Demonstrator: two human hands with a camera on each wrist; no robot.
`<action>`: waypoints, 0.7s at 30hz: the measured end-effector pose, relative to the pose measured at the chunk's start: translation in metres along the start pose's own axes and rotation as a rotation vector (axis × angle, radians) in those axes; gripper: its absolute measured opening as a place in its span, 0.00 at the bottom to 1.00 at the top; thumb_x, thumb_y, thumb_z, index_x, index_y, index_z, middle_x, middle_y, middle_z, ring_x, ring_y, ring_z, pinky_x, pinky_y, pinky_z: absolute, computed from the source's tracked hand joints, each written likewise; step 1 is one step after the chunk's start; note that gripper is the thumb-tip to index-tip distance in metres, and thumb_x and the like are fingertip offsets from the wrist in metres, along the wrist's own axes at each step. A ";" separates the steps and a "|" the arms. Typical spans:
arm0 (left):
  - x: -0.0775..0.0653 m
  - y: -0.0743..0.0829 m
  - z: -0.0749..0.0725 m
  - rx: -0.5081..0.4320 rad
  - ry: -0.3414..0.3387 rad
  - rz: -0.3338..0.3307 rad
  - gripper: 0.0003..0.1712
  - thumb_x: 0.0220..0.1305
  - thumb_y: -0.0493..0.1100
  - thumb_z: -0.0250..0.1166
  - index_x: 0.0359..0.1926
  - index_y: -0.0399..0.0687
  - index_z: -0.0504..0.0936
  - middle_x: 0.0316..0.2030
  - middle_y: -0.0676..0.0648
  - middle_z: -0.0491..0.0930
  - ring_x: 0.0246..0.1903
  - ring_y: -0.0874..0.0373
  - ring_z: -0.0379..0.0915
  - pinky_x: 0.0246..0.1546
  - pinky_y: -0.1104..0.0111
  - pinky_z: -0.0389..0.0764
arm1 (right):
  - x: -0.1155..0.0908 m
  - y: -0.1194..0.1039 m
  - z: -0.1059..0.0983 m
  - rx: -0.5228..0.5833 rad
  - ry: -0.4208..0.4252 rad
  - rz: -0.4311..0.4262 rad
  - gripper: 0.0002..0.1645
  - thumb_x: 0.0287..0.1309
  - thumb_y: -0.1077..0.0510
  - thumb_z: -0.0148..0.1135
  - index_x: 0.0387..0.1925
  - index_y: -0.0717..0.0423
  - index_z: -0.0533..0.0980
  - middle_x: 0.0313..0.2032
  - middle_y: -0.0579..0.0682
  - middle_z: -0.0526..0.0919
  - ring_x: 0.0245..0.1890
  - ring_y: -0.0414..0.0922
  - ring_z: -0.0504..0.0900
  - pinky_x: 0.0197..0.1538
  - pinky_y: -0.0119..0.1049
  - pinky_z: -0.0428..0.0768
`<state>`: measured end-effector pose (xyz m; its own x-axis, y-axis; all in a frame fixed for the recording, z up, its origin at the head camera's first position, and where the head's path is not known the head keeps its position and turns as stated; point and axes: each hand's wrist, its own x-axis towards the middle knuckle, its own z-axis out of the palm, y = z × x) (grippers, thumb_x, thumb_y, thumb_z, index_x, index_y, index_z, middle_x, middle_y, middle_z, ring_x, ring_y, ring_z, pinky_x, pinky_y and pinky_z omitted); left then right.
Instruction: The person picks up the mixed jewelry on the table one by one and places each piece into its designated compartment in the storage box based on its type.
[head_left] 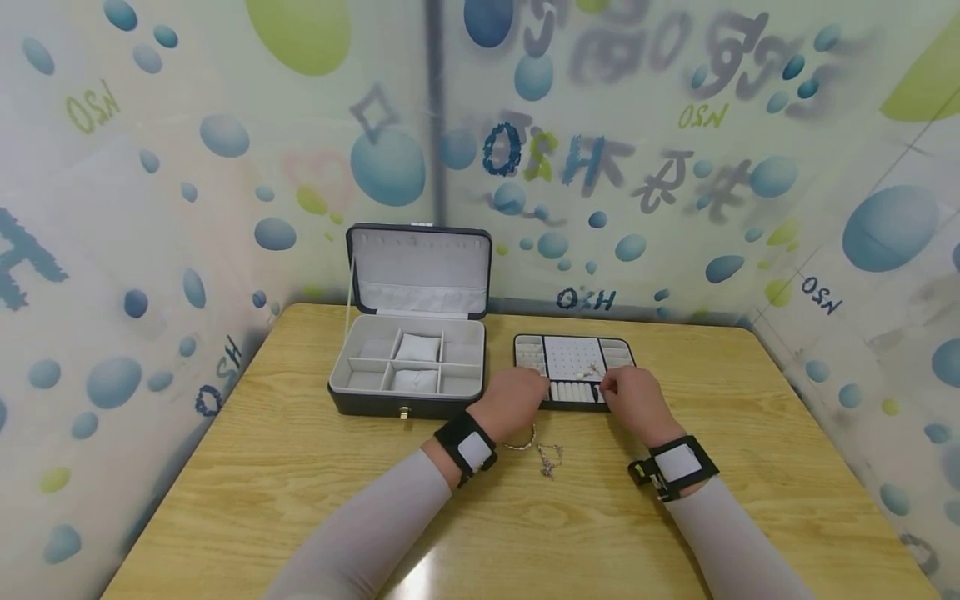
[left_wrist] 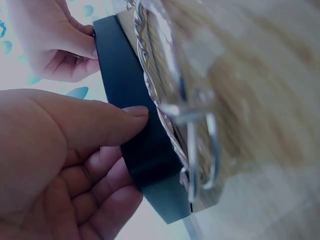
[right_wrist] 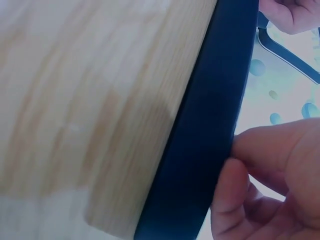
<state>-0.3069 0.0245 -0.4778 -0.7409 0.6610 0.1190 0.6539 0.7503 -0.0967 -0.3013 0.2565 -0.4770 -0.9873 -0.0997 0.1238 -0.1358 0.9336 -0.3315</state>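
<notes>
A jewelry tray (head_left: 574,360) with a dark outer wall lies on the table, with white ring rolls along its front. My left hand (head_left: 517,400) is at its front left; in the left wrist view the thumb presses the dark wall (left_wrist: 135,85) and the other fingers curl at its edge. My right hand (head_left: 636,400) pinches at the rim near the front right corner, thumb and forefinger close together in the right wrist view. Whether something small is between those fingertips is hidden. A silver bracelet (head_left: 520,447) and a charm bracelet (head_left: 550,458) lie in front of the tray.
An open dark jewelry box (head_left: 408,404), lid upright, stands left of the tray, with white cushions (head_left: 417,347) in two compartments. A small dark piece (head_left: 596,392) is at the right end of the ring rolls. Patterned walls rise behind and beside the wooden table (head_left: 300,500).
</notes>
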 end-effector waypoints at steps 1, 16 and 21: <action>0.000 -0.001 0.000 -0.009 -0.004 0.000 0.06 0.74 0.39 0.65 0.42 0.54 0.87 0.37 0.53 0.88 0.36 0.60 0.84 0.30 0.67 0.83 | -0.001 0.000 0.000 0.002 0.005 -0.005 0.07 0.66 0.66 0.67 0.31 0.60 0.86 0.30 0.53 0.86 0.31 0.48 0.78 0.38 0.44 0.78; 0.004 -0.008 0.004 -0.081 -0.002 0.022 0.04 0.67 0.40 0.72 0.38 0.56 0.86 0.35 0.55 0.87 0.33 0.62 0.79 0.31 0.68 0.80 | -0.010 -0.014 -0.013 0.186 -0.098 -0.203 0.04 0.62 0.64 0.73 0.33 0.52 0.88 0.30 0.44 0.86 0.30 0.39 0.78 0.36 0.34 0.78; 0.005 -0.010 0.006 -0.117 0.002 0.010 0.08 0.66 0.38 0.72 0.32 0.57 0.84 0.31 0.56 0.84 0.29 0.63 0.74 0.26 0.68 0.74 | -0.016 -0.028 -0.011 0.232 -0.235 -0.369 0.04 0.62 0.65 0.73 0.35 0.53 0.88 0.32 0.41 0.88 0.32 0.33 0.80 0.38 0.31 0.82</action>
<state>-0.3181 0.0201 -0.4825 -0.7338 0.6685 0.1208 0.6750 0.7376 0.0178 -0.2812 0.2355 -0.4596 -0.8582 -0.5090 0.0662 -0.4680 0.7230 -0.5082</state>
